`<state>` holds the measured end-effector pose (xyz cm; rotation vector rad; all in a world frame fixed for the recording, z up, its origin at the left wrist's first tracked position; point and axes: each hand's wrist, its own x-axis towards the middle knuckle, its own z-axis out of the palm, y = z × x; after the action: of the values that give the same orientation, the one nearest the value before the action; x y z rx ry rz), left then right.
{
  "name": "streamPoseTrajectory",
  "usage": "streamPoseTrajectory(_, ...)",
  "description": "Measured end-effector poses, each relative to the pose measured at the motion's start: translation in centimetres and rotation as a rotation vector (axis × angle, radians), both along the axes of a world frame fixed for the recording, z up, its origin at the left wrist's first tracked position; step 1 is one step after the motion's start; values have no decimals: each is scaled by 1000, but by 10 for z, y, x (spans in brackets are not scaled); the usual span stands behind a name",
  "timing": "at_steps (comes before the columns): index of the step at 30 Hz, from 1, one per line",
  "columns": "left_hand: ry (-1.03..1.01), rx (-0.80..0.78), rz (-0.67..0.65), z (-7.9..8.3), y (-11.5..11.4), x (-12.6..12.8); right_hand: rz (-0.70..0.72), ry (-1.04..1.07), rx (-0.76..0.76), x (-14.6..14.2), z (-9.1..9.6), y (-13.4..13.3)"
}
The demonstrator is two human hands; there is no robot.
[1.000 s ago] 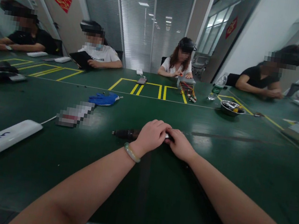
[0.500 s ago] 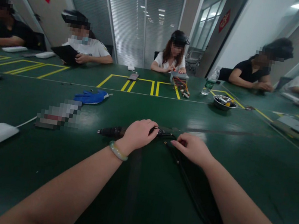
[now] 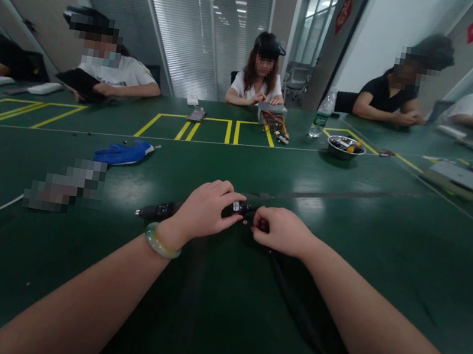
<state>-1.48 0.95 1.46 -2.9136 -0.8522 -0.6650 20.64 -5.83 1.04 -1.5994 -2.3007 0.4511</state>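
Left hand [image 3: 208,210] clenches the black electric screwdriver [image 3: 159,210] on the worktop [image 3: 205,316] while my right hand [image 3: 282,232] pinches something too small to tell at its tail end, seemingly connecting it, so pressing that home looks next.

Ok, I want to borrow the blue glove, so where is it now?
In the head view, the blue glove lies on the green table, beyond and left of the left hand, next to a pixelated patch.
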Motion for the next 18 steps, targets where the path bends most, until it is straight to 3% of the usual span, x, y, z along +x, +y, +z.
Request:
streamPoseTrajectory(7,28,-54,-36,0,-17,13,90,169,-173,7,5,-2)
streamPoseTrajectory(18,189,-74,-107,-5,-10,11,186,414,-421,15,2,-1)
